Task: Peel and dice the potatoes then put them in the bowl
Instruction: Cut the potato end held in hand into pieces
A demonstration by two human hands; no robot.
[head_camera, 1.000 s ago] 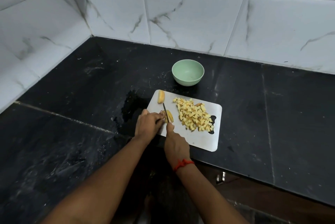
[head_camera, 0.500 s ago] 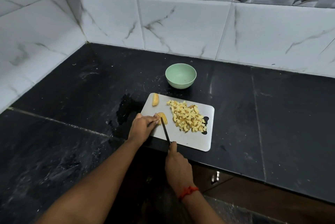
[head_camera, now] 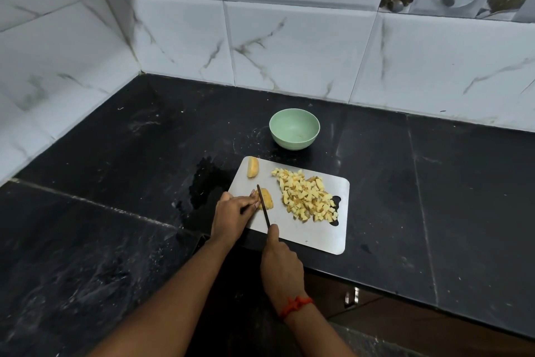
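Black stone counter [head_camera: 115, 226], streaked pale, its front edge nearest me. Right wrist carries a red thread [head_camera: 295, 305]. Right hand [head_camera: 282, 262] reaches in over the front edge, curled tight round the handle of a knife [head_camera: 263, 209], forefinger laid along the top. The dark blade points away from me. Left hand [head_camera: 231, 215] sits just left of it, fingers [head_camera: 251, 202] curled over, tips gripping a potato piece [head_camera: 268, 199] and holding it down on the steel cutting board [head_camera: 312, 238]. The blade lies across that piece, close against my fingertips.

The board rests by the counter's front edge. Its right half holds a heap of diced potato [head_camera: 307, 197], which reaches the dark handle cut-out. At its far left corner lies a second potato piece [head_camera: 252, 167], apart from the rest. A wet patch [head_camera: 202, 183] is on the counter just left of the board.

Beyond the board, toward the back edge, a pale green bowl [head_camera: 294, 128] stands upright. White marbled wall tiles [head_camera: 289, 47] rise along the back and left edges and meet at the far left corner.
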